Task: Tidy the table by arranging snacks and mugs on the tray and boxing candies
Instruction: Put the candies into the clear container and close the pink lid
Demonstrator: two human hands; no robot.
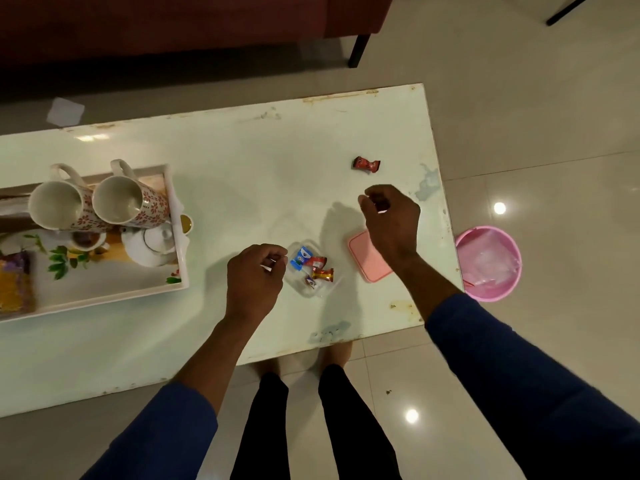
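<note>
Near the right end of the table (242,150), my left hand (254,277) pinches what looks like a small wrapped candy beside the clear box (311,268), already holding several sweets, while my right hand (389,220) has its fingers curled round something I can't quite make out. I'd drop both pieces straight down into the box, then fetch the red candy (366,164) lying farther off before fitting the pink lid (367,261).

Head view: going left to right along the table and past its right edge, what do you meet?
Tray with two mugs → left hand → clear box of candies → pink lid, right hand above it → pink bucket on the floor.
</note>
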